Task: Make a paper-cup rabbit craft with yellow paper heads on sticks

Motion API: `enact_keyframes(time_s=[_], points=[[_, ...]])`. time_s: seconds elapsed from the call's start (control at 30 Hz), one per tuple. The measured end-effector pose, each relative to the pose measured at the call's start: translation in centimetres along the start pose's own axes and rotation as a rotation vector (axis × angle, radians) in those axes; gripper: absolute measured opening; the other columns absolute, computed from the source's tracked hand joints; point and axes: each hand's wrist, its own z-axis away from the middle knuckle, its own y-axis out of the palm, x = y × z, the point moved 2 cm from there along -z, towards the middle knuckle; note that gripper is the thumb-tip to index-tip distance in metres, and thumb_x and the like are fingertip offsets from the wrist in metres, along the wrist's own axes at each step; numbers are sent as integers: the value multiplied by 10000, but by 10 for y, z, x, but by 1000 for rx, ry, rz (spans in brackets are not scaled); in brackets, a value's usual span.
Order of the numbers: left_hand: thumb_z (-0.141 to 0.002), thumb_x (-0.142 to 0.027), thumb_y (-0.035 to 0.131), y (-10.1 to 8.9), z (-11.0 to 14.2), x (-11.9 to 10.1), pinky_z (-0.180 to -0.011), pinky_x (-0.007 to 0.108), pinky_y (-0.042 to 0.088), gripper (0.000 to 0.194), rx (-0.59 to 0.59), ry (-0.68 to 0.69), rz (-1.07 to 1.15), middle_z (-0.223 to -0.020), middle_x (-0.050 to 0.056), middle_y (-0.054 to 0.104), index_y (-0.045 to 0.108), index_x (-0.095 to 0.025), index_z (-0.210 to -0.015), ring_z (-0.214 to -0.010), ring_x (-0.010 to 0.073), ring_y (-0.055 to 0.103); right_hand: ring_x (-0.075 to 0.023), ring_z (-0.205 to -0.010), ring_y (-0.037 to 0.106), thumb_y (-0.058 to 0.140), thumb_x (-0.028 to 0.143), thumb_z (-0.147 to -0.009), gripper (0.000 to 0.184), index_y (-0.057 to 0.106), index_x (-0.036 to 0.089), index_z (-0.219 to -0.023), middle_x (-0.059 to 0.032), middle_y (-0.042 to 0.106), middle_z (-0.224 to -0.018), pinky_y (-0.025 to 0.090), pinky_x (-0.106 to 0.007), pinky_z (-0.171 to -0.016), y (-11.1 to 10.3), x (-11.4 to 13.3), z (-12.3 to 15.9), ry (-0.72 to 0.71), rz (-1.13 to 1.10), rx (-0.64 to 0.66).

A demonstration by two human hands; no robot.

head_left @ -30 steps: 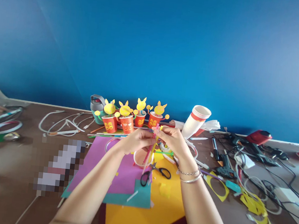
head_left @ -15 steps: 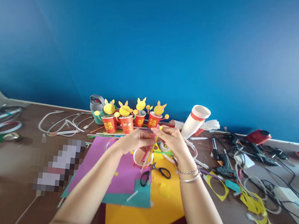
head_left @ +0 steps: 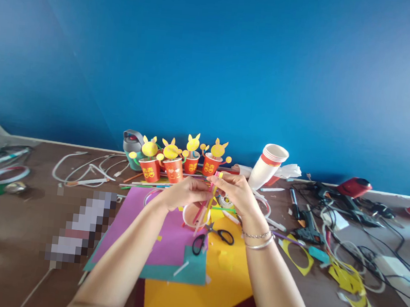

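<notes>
My left hand (head_left: 188, 192) and my right hand (head_left: 236, 190) meet over the middle of the paper sheets. Between their fingertips are thin pink and yellow straws (head_left: 209, 203), held slanting, with their lower ends hanging in front of a paper cup (head_left: 188, 214). The fingers of both hands are closed in a pinch. Just below lie scissors (head_left: 226, 237) with black handles, their blades spread a little. Part of the cup is hidden behind the straws.
Several red cups (head_left: 174, 171) with yellow eared paper heads stand along the wall. Right of them leans a stack of white cups (head_left: 265, 169). Purple paper (head_left: 134, 229) and yellow paper (head_left: 189, 303) cover the middle. A glue gun (head_left: 309, 225) lies among cables on the right.
Almost nothing differs. Both hands keep their place and their pinch on the straws, which have shifted only very slightly.
</notes>
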Motion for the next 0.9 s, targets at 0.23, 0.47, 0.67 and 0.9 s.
enact_keyframes(time_s=[0.23,0.47,0.67,0.9], points=[[-687,-515,746,13,-4,-4,-788,343,519,464,-60,81,215,-838,110,733,716,-108,-908,-764,216,692,-115,-587,488,753,451,-686,271,758,182,-714,-1,595,-620,370,-267,-539,-2,0,0,21,-151,-125],[-705,-528,730,26,-9,-6,-696,295,510,450,-134,132,327,-675,53,667,662,-103,-834,-632,157,644,-150,-734,559,759,433,-681,238,787,216,-776,-8,650,-695,436,-289,-692,-5,-3,-5,-31,-147,-224],[-783,-542,637,30,-9,-6,-506,207,355,431,-208,210,216,-558,-18,521,553,-133,-679,-491,71,473,-204,-826,628,772,461,-674,299,785,213,-842,-36,720,-795,479,-328,-756,-1,-8,-6,-24,-249,-217],[-849,-524,540,30,-6,-8,-476,235,213,409,-223,211,95,-465,-59,397,497,-163,-662,-436,63,314,-230,-911,633,780,474,-661,309,786,229,-848,-46,733,-865,492,-353,-837,3,-3,-2,-4,-275,-205]])
